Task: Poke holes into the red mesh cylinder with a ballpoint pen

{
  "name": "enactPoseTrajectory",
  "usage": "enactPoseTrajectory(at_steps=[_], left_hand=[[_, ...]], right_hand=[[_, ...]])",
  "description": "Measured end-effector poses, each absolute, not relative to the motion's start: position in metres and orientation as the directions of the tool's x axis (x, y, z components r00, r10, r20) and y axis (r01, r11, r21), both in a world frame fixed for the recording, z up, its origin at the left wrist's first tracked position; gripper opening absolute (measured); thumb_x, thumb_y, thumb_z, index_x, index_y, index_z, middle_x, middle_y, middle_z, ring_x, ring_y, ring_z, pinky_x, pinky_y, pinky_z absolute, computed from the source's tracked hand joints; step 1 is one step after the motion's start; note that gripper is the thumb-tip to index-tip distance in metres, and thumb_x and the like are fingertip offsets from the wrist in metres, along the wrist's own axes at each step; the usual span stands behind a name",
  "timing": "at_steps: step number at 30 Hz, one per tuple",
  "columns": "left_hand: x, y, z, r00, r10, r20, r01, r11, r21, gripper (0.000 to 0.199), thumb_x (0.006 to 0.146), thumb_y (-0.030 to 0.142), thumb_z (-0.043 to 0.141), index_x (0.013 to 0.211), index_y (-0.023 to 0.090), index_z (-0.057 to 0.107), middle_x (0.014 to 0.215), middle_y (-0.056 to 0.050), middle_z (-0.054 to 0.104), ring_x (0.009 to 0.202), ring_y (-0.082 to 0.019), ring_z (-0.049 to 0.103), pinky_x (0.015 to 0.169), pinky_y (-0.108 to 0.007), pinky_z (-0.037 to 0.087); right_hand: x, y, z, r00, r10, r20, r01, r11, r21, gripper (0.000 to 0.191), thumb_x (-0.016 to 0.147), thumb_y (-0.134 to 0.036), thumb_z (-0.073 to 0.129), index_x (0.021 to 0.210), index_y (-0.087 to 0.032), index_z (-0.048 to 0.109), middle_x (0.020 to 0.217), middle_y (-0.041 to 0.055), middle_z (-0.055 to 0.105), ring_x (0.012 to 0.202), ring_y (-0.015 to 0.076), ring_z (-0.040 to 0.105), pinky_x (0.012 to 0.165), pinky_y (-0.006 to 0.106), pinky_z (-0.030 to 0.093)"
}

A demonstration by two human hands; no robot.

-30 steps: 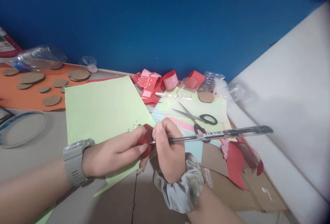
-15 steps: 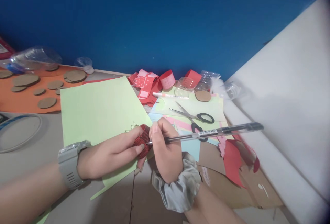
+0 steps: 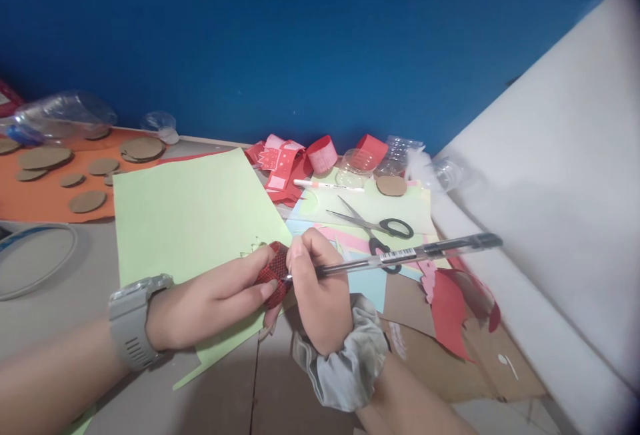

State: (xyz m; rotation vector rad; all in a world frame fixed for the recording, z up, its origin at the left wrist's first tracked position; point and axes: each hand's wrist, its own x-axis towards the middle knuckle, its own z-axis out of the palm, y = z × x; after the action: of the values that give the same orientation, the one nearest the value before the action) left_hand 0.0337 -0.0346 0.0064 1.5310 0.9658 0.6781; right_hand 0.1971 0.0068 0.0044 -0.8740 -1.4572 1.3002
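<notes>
My left hand (image 3: 215,298), with a grey watch at the wrist, pinches a small red and black patterned piece (image 3: 274,275) over the lower right edge of a light green sheet (image 3: 190,211). In my right hand (image 3: 323,291) is a clear pen (image 3: 400,256) with a dark cap end pointing right. The pen's tip meets the patterned piece, though the contact point is partly hidden by my fingers. Small dark green marks (image 3: 254,246) show on the sheet just above my left fingers.
Open scissors (image 3: 373,225) lie on papers at the right, near a marker (image 3: 327,185). Cardboard discs (image 3: 87,201) rest on orange paper (image 3: 30,205) at left, by a plastic bottle (image 3: 65,115). Red paper scraps (image 3: 450,305) lie at right. A blue wall (image 3: 300,41) stands behind.
The whole view has shifted slightly. Both hands keep their grip on the patterned piece and the pen, and the pen's far end sits a little further left.
</notes>
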Motion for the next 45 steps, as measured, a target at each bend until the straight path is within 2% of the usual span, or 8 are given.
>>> enactPoseTrajectory(at_steps=[10, 18, 23, 28, 31, 34, 45], left_hand=[[0.032, -0.035, 0.007, 0.518, 0.849, -0.103, 0.223, -0.018, 0.975, 0.024, 0.113, 0.031, 0.031, 0.11, 0.019, 0.051, 0.09, -0.003, 0.059, 0.084, -0.02, 0.057, 0.085, -0.033, 0.048], [0.035, -0.033, 0.013, 0.531, 0.844, -0.071, 0.21, -0.051, 0.976, 0.024, 0.112, 0.027, 0.031, 0.102, 0.019, 0.051, 0.09, -0.003, 0.059, 0.083, -0.019, 0.055, 0.085, -0.032, 0.047], [0.036, -0.036, 0.011, 0.504, 0.86, -0.078, 0.202, -0.03, 0.979, 0.022, 0.11, 0.026, 0.033, 0.093, 0.021, 0.046, 0.089, -0.002, 0.058, 0.081, -0.019, 0.054, 0.083, -0.032, 0.047], [0.035, -0.036, 0.014, 0.522, 0.848, -0.095, 0.155, 0.015, 0.988, 0.025, 0.108, 0.026, 0.038, 0.087, 0.021, 0.049, 0.083, -0.001, 0.06, 0.076, -0.018, 0.056, 0.079, -0.031, 0.049], [0.033, -0.036, 0.015, 0.549, 0.829, -0.109, 0.058, 0.092, 0.994, 0.022, 0.108, 0.029, 0.039, 0.09, 0.021, 0.05, 0.082, -0.001, 0.063, 0.076, -0.019, 0.06, 0.078, -0.031, 0.05], [0.032, -0.035, 0.015, 0.563, 0.818, -0.119, 0.021, 0.13, 0.991, 0.018, 0.107, 0.031, 0.04, 0.096, 0.021, 0.05, 0.082, -0.002, 0.068, 0.08, -0.021, 0.062, 0.083, -0.034, 0.051], [0.035, -0.034, 0.014, 0.515, 0.849, -0.121, 0.119, 0.07, 0.99, 0.025, 0.111, 0.036, 0.036, 0.092, 0.023, 0.048, 0.081, -0.004, 0.072, 0.08, -0.022, 0.065, 0.083, -0.036, 0.052]], right_hand=[[0.197, 0.007, 0.006, -0.298, 0.938, 0.18, -0.088, 0.16, -0.983, 0.04, 0.097, -0.045, 0.051, 0.063, -0.028, 0.038, 0.054, -0.0016, 0.039, 0.048, 0.0181, 0.031, 0.043, 0.033, 0.029], [0.201, 0.001, -0.003, -0.22, 0.945, 0.244, -0.113, 0.224, -0.968, 0.041, 0.1, -0.051, 0.052, 0.068, -0.028, 0.043, 0.057, 0.0003, 0.045, 0.05, 0.0203, 0.042, 0.048, 0.035, 0.028], [0.202, 0.0, -0.002, -0.208, 0.94, 0.27, -0.103, 0.253, -0.962, 0.042, 0.1, -0.05, 0.052, 0.066, -0.028, 0.045, 0.055, -0.0006, 0.044, 0.052, 0.0199, 0.038, 0.049, 0.034, 0.028], [0.201, 0.007, -0.005, -0.33, 0.914, 0.237, -0.189, 0.182, -0.965, 0.041, 0.102, -0.04, 0.051, 0.065, -0.025, 0.041, 0.059, -0.0025, 0.041, 0.054, 0.0162, 0.036, 0.052, 0.032, 0.032], [0.201, 0.009, -0.007, -0.36, 0.898, 0.253, -0.259, 0.165, -0.952, 0.042, 0.103, -0.04, 0.049, 0.065, -0.024, 0.041, 0.06, -0.0034, 0.041, 0.055, 0.0144, 0.036, 0.053, 0.03, 0.032], [0.201, 0.01, -0.006, -0.354, 0.907, 0.23, -0.252, 0.144, -0.957, 0.042, 0.103, -0.041, 0.049, 0.066, -0.023, 0.043, 0.06, -0.0037, 0.043, 0.055, 0.0133, 0.038, 0.053, 0.029, 0.032], [0.198, 0.012, -0.002, -0.324, 0.931, 0.169, -0.234, 0.095, -0.968, 0.042, 0.101, -0.042, 0.052, 0.066, -0.023, 0.039, 0.06, -0.0047, 0.041, 0.056, 0.0119, 0.037, 0.052, 0.026, 0.033]])
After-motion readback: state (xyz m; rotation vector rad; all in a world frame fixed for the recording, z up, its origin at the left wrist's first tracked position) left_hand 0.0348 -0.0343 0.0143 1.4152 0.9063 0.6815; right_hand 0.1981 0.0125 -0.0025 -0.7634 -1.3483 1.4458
